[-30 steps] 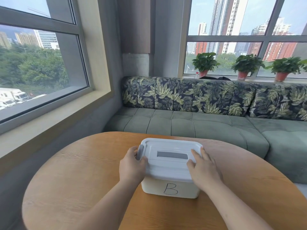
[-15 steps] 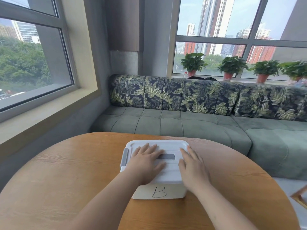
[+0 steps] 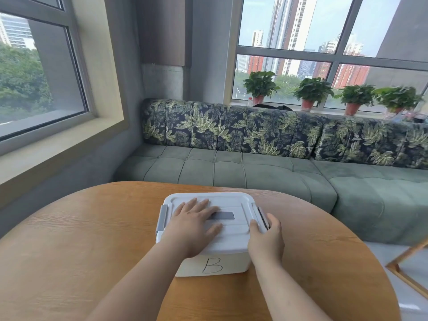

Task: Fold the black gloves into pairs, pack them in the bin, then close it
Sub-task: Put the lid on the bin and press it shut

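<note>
— Where was the bin point(image 3: 231, 262)?
— Under both hands, on the table point(image 3: 92, 239), with its lid point(image 3: 234, 236) on and the "B" side facing the wrists.
— And the hands?
— The left hand point(image 3: 193, 225) lay flat on the lid, fingers straight and spread. The right hand point(image 3: 266, 239) gripped the grey latch point(image 3: 261, 214) at the lid's right edge — thumb on top, fingers curled round it.

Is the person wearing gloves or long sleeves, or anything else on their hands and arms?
No gloves. The left hand and the right hand are bare, with no rings that I can see. The left forearm and the right forearm are bare too: no sleeve, watch or bracelet shows down to the picture's bottom edge.
</note>
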